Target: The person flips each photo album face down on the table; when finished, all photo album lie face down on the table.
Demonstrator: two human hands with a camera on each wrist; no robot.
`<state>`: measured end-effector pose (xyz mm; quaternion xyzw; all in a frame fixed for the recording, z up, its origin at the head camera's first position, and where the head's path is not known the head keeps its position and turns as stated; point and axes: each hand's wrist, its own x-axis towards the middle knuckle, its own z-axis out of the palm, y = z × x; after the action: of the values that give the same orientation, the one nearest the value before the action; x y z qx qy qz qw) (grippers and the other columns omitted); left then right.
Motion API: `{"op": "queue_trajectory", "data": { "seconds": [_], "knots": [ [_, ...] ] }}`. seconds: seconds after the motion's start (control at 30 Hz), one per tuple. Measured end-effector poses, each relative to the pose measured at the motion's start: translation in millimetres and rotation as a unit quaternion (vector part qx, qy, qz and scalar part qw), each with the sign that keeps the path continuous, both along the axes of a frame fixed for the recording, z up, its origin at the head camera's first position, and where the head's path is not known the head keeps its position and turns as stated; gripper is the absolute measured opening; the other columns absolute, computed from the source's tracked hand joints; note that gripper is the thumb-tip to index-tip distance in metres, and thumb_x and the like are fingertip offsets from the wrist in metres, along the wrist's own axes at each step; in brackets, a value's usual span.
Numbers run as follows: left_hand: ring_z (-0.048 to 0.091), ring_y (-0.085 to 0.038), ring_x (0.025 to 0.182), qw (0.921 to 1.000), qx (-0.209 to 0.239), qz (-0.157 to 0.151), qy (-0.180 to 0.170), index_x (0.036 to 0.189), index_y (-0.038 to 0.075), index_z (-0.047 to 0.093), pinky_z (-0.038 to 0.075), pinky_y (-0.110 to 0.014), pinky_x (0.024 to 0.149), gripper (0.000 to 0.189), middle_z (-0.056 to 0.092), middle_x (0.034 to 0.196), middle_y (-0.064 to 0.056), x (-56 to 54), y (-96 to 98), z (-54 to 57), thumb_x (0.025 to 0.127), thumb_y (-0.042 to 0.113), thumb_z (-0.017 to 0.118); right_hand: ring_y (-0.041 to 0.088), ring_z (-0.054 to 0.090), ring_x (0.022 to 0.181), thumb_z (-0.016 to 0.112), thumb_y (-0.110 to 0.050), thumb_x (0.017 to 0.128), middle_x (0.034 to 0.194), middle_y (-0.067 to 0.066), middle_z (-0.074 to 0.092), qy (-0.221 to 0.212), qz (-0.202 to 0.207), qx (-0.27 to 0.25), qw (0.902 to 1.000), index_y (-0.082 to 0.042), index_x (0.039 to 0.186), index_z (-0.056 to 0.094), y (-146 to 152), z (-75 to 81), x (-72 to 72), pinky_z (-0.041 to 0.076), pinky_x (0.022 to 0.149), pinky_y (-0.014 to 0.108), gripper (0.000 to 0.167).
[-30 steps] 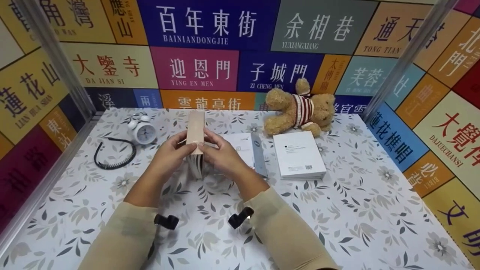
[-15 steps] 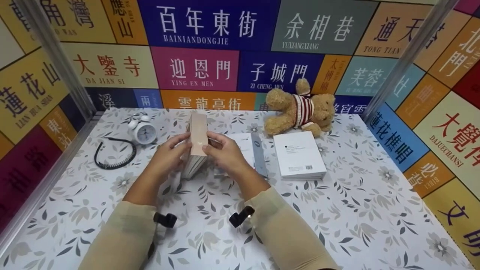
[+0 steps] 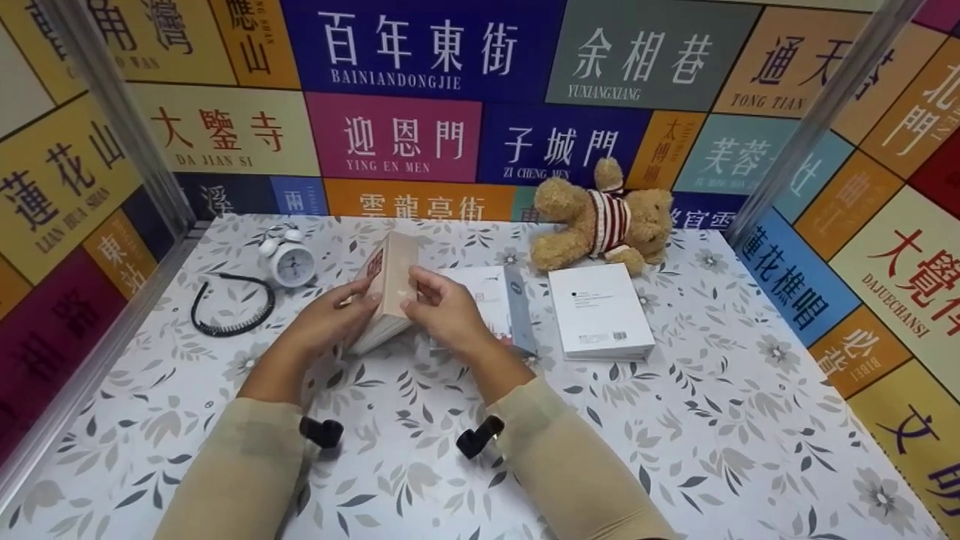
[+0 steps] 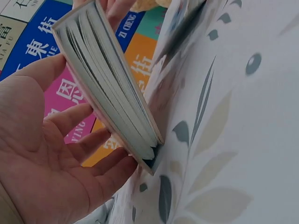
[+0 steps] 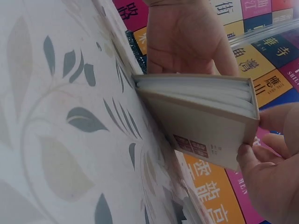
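Observation:
A thick book (image 3: 400,276) with a pale tan spine stands tilted to the left on the table, between both hands. My right hand (image 3: 448,309) pinches its spine side; the right wrist view shows the thumb on the cover (image 5: 201,128), near the spine. With spread, fairly straight fingers, my left hand (image 3: 328,321) touches the other cover, its palm off the book. Page edges (image 4: 105,86) face the left wrist camera, slightly fanned between the covers. Red square print marks the cover that faces the right wrist camera.
Right of the hands lie a white-and-blue book (image 3: 495,296) and a white book (image 3: 604,311). A teddy bear (image 3: 609,217) in a striped top lies behind them. At left are a white alarm clock (image 3: 292,264) and a black coiled hoop (image 3: 232,326). Printed panels (image 3: 390,135) enclose the table.
The book has gone from nearly upright to leaning left, its lower end swung leftward. My left hand has moved slightly left and its fingers have loosened; my right hand keeps hold near the spine.

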<state>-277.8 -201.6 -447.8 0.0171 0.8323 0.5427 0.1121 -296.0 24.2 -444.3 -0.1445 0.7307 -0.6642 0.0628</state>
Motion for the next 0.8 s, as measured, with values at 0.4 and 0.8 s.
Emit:
{"op": "queue_trajectory", "data": {
  "seconds": [0.4,0.8],
  "knots": [
    [0.026,-0.046,0.163,0.9923,-0.113,-0.042,0.03,0.168,0.019,0.038,0.024,-0.066,0.132,0.083,0.029,0.177,-0.019,-4.4,-14.6,-5.2,0.1,0.056,0.068,0.028,0.026,0.166,0.073,-0.028,0.103,0.179,0.006,0.025,0.032,0.072,0.189,0.9788,-0.014,0.159,0.052,2,-7.9,3.6,0.024,0.136,0.038,0.062],
    [0.019,-0.049,0.164,0.9786,-0.2,-0.044,0.017,0.167,0.011,0.037,0.016,-0.068,0.133,0.086,0.021,0.178,-0.021,-4.5,-16.6,-5.4,0.099,0.053,0.069,0.023,0.036,0.163,0.068,-0.032,0.104,0.175,0.005,0.035,-0.028,0.087,0.176,0.9802,-0.016,0.165,0.043,-1,-14.5,4.4,0.026,0.136,0.038,0.067]
  ]
}}
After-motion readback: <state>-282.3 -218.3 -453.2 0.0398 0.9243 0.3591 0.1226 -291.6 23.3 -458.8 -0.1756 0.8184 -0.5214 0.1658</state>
